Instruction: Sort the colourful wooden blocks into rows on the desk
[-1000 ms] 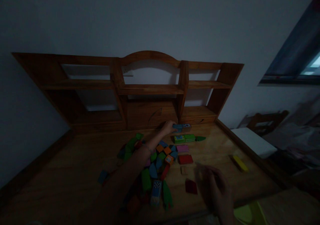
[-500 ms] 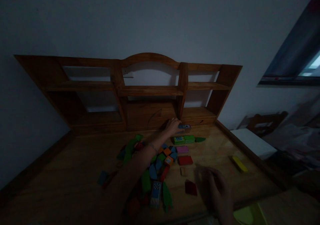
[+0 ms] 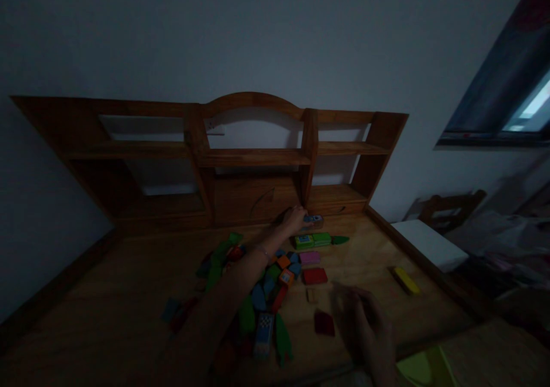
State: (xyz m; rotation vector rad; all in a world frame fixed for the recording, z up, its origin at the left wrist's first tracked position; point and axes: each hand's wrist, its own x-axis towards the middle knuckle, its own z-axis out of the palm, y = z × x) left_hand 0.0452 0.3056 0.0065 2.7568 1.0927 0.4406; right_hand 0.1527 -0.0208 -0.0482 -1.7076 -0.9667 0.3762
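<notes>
Stretched far across the table, my left hand (image 3: 295, 218) has its fingers closed on the left end of a blue toy block (image 3: 313, 221) by the foot of the shelf. Just in front of it lies a row of green blocks (image 3: 313, 240) with a green leaf-shaped piece (image 3: 341, 240). My right hand (image 3: 370, 324) hovers near the front edge with curled fingers; dim light hides whether anything is in them. Left of it are a dark red block (image 3: 324, 323), a small wooden block (image 3: 311, 295), a red block (image 3: 315, 276) and a pink block (image 3: 310, 257).
A heap of mixed coloured blocks (image 3: 259, 296) lies under and beside my left forearm. The wooden shelf unit (image 3: 258, 157) stands along the back. A yellow block (image 3: 406, 280) lies on the right. A yellow-green container (image 3: 427, 368) sits below the front edge.
The view has turned slightly to the right, so everything sits a little further left. My left hand stays at the blue toy block, and my right hand keeps nearly the same pose.
</notes>
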